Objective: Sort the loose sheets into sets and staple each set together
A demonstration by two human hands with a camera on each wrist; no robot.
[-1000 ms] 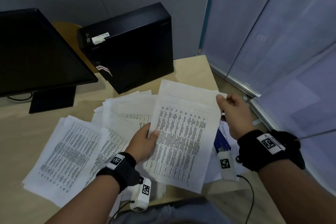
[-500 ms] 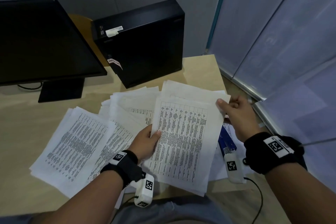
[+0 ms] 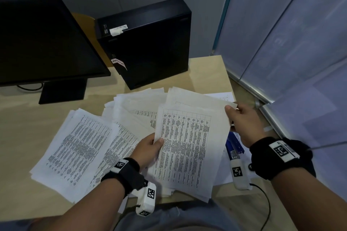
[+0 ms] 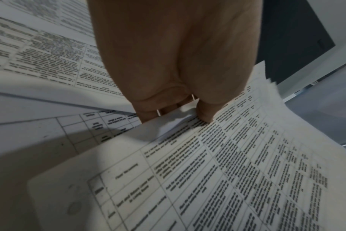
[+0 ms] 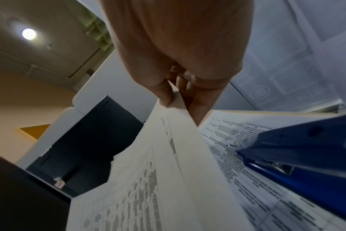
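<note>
I hold a set of printed table sheets (image 3: 189, 144) up over the desk with both hands. My left hand (image 3: 150, 148) pinches its left edge, thumb on top (image 4: 205, 114), fingers underneath. My right hand (image 3: 242, 118) pinches the top right corner (image 5: 174, 100) between thumb and fingers. The held sheets (image 4: 227, 171) are slightly fanned at the far end. A blue stapler (image 3: 233, 145) lies on a sheet below my right wrist, also large in the right wrist view (image 5: 306, 164). More loose sheets (image 3: 78, 148) spread over the desk to the left.
A black monitor (image 3: 41, 43) stands at the back left and a black computer case (image 3: 148, 43) behind the papers. The pale wooden desk (image 3: 206, 73) ends at the right near frosted glass panels (image 3: 291, 43). A cable (image 3: 266, 204) runs from my right wrist.
The held sheets have stayed between both hands and shifted slightly; the top sheet has slid down a little from the one behind. My head view has tilted a bit.
</note>
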